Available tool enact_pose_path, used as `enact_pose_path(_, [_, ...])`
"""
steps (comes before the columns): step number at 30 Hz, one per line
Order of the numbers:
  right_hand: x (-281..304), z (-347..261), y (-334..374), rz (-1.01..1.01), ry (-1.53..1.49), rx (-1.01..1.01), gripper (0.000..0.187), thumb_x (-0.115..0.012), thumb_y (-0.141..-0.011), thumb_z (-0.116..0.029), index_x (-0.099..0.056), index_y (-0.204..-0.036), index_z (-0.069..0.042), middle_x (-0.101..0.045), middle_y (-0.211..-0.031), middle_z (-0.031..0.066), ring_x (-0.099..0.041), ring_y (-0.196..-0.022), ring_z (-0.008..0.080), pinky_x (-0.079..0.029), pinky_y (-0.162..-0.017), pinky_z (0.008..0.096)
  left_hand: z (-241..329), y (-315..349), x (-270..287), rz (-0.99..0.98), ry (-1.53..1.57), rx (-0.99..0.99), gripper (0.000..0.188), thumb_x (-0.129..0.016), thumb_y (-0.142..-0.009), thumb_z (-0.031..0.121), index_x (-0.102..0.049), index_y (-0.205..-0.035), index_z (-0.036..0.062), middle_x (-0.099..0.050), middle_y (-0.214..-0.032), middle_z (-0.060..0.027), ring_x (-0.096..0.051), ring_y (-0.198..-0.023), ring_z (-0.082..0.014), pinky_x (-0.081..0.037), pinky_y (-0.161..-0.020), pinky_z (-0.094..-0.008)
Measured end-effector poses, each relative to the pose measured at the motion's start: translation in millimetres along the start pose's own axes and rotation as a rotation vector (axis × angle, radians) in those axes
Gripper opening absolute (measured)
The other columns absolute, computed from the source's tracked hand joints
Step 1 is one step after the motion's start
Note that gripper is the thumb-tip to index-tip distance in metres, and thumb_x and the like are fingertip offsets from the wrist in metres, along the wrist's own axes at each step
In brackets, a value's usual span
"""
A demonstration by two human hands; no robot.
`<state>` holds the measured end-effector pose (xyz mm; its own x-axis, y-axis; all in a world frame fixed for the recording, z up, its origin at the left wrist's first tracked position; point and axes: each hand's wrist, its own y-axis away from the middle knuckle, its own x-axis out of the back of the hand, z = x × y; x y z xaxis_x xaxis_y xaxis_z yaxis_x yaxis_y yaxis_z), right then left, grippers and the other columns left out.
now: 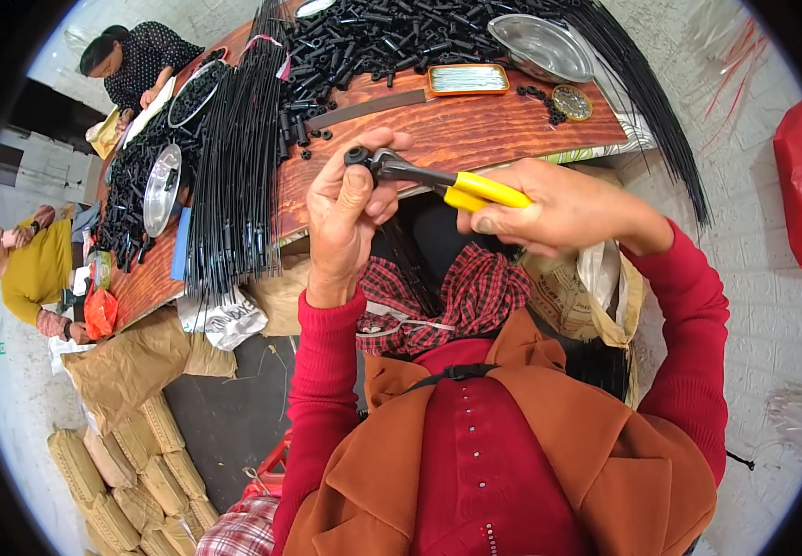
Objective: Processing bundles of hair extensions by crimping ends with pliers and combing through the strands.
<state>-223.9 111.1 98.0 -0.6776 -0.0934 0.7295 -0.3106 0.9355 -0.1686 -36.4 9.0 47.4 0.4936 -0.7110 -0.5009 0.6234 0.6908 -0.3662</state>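
Observation:
My left hand (pixel 334 208) is raised in front of the table edge, its fingers closed around a small black round part (pixel 356 156) with a hole in its end. In my right hand (pixel 554 204) is a pair of pliers with yellow handles (pixel 489 188). The metal jaws of the pliers reach across to the black part and meet it by the left fingertips. Fingers hide most of the part, so I cannot tell its full length or exactly what the jaws grip.
The wooden table (pixel 391 137) bears a heap of black tubular parts (pixel 391 42), a bundle of long black rods (pixel 239 167), a metal bowl (pixel 542 48), an orange tray (pixel 467 79) of thin pieces and a round tin (pixel 571 103). Two people sit at the left. Brown packages (pixel 141 473) are stacked below.

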Motion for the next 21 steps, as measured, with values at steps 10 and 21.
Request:
enact_pose_path(10, [22.1, -14.5, -5.6, -0.294, -0.711, -0.323, 0.041, -0.047, -0.086, -0.02, -0.04, -0.121, 0.001, -0.059, -0.092, 0.011, -0.061, -0.071, 0.0152, -0.05, -0.06, 0.025, -0.2, 1.0, 1.1, -0.002, -0.006, 0.016, 0.04, -0.054, -0.085, 0.026, -0.046, -0.113, -0.0029, -0.055, -0.105, -0.0177, -0.037, -0.056, -0.0041, -0.032, -0.048, -0.0161])
enact_pose_path(21, [34.9, -19.5, -13.7, -0.461, -0.795, -0.486, 0.035, -0.049, -0.083, -0.021, -0.046, -0.109, 0.002, -0.06, -0.082, 0.0147, -0.061, -0.062, 0.0191, -0.051, -0.056, 0.0257, 0.4, 4.7, -0.2, 0.026, 0.008, -0.016, 0.043, -0.054, -0.085, 0.027, -0.044, -0.115, -0.0028, -0.056, -0.102, -0.0157, -0.036, -0.054, -0.0045, -0.031, -0.047, -0.0168])
